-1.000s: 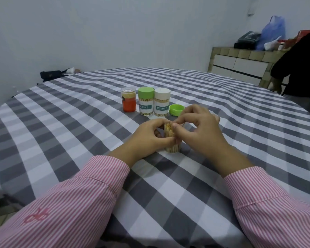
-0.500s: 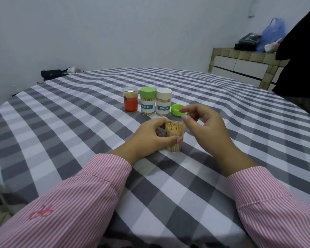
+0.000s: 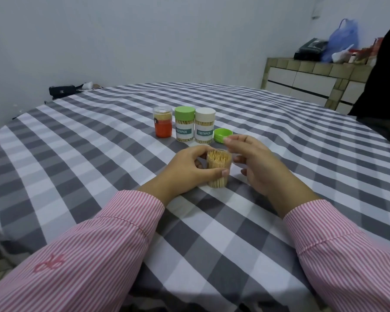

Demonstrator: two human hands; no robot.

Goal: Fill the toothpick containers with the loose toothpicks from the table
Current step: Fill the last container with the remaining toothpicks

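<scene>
A clear lidless container (image 3: 218,164) packed with toothpicks stands upright on the checked tablecloth (image 3: 99,158). My left hand (image 3: 188,171) grips it from the left, thumb across its front. Just to its right, my right hand (image 3: 257,161) hovers with loosely curled fingers and holds nothing I can see; its fingertips are near a loose green lid (image 3: 222,134). Behind stand three closed containers in a row: an orange one (image 3: 162,122), a green-capped one (image 3: 184,127) and a white-capped one (image 3: 204,126). No loose toothpicks show on the table.
A person in black (image 3: 383,75) stands at the table's right edge. Behind is a tiled cabinet (image 3: 313,84) with a blue plastic bag (image 3: 343,39) and a black item on top. A black bag (image 3: 62,91) lies beyond the table's far left edge.
My right hand has lifted off the top of the toothpick container and drawn right and back toward the green lid. My left hand keeps its grip on the container.
</scene>
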